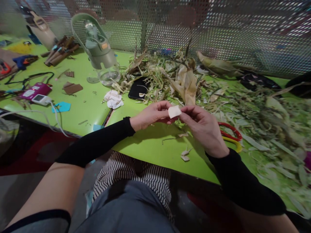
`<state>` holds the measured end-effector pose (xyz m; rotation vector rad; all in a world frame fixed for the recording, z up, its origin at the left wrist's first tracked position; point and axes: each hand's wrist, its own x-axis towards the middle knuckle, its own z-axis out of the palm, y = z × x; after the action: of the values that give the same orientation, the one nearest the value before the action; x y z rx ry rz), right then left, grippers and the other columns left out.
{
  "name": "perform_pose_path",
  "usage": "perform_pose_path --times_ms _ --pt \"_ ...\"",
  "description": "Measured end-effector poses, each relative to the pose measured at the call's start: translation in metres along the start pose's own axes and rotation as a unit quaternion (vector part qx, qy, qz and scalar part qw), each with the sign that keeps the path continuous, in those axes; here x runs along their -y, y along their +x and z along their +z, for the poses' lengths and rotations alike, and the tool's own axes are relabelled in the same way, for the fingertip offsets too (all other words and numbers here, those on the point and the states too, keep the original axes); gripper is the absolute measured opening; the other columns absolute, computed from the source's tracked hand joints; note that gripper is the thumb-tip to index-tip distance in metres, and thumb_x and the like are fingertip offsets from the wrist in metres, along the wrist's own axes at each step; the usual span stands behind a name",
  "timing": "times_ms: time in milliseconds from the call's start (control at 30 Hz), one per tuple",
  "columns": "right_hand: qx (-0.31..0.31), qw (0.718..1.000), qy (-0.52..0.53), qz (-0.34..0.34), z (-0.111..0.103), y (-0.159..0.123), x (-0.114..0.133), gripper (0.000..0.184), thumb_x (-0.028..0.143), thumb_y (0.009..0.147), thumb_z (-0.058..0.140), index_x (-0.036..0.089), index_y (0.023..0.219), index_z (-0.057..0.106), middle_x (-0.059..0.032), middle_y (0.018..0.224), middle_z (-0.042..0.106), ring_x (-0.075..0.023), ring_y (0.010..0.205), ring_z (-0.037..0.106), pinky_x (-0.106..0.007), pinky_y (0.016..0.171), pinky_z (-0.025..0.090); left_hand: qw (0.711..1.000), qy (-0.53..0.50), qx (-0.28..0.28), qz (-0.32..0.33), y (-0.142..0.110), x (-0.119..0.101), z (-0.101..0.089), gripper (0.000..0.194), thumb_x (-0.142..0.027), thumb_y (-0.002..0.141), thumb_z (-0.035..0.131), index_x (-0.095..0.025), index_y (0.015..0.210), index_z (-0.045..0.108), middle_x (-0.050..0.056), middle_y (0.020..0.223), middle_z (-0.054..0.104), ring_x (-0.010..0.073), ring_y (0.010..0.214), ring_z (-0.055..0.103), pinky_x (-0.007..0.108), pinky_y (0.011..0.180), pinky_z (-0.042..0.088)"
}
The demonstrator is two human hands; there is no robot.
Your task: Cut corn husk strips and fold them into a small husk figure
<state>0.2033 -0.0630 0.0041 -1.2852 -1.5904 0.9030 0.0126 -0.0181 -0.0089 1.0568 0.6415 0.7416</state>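
Scrap (pixel 174 112) pinched by left hand (pixel 153 115), right hand (pixel 204 127); top edge rising rightward, long axis unclear.

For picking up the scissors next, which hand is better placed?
Probably the right hand: it is right beside the scissors with red and yellow handles. The left hand is farther off, across the pale piece between them.

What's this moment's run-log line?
left hand: pinching pale piece | right hand: at its edge | beside right hand: scissors | beyond: husks, bottle
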Motion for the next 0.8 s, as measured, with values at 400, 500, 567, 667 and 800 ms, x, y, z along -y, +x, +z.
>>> perform_pose_path --times_ms 400,500,567,667,800 --pt "-0.014 0.998 0.045 0.047 0.0045 0.0015 0.0011 0.039 0.057 0.079 0.086 0.022 0.087 0.071 -0.0012 0.078 0.069 -0.0158 0.070 0.061 -0.030 0.064 0.050 0.984 0.138 -0.012 0.109 -0.0008 0.0049 0.0019 0.018 -0.022 0.091 0.074 -0.014 0.088 0.059 0.000 0.074 0.070 0.0065 0.066 0.064 0.022 0.068 0.050" --pt "-0.010 0.997 0.056 0.054 0.0045 0.0003 0.0014 0.040 0.057 0.076 0.088 0.022 0.086 0.071 -0.0005 0.079 0.068 -0.0154 0.070 0.060 -0.030 0.065 0.051 0.985 0.128 -0.010 0.117 -0.0002 0.0043 0.0020 0.017 -0.021 0.093 0.071 -0.014 0.085 0.058 -0.001 0.073 0.069 0.0057 0.064 0.063 0.021 0.067 0.050" --pt "-0.005 0.996 0.060 0.059 0.0042 -0.0003 0.0012 0.038 0.057 0.078 0.087 0.023 0.087 0.071 -0.0008 0.080 0.068 -0.0150 0.069 0.059 -0.030 0.064 0.050 0.986 0.120 -0.007 0.112 0.0001 0.0035 0.0019 0.021 -0.024 0.091 0.075 -0.014 0.084 0.057 -0.002 0.071 0.068 0.0056 0.064 0.062 0.021 0.066 0.050" --pt "0.003 0.996 0.068 0.062 0.0039 -0.0003 0.0000 0.038 0.057 0.080 0.085 0.023 0.087 0.070 0.0001 0.079 0.066 -0.0139 0.067 0.056 -0.028 0.060 0.047 0.990 0.110 -0.019 0.088 0.0001 0.0028 0.0020 0.026 -0.027 0.088 0.079 -0.015 0.083 0.057 -0.004 0.073 0.067 0.0052 0.065 0.061 0.020 0.066 0.050" --pt "0.019 0.996 0.056 0.063 0.0038 0.0004 -0.0015 0.035 0.054 0.081 0.084 0.024 0.088 0.068 0.0010 0.076 0.063 -0.0138 0.065 0.053 -0.028 0.058 0.043 0.993 0.096 -0.041 0.053 -0.0010 0.0013 0.0035 0.024 -0.023 0.084 0.081 -0.015 0.084 0.058 -0.005 0.077 0.065 0.0054 0.069 0.062 0.021 0.069 0.051"
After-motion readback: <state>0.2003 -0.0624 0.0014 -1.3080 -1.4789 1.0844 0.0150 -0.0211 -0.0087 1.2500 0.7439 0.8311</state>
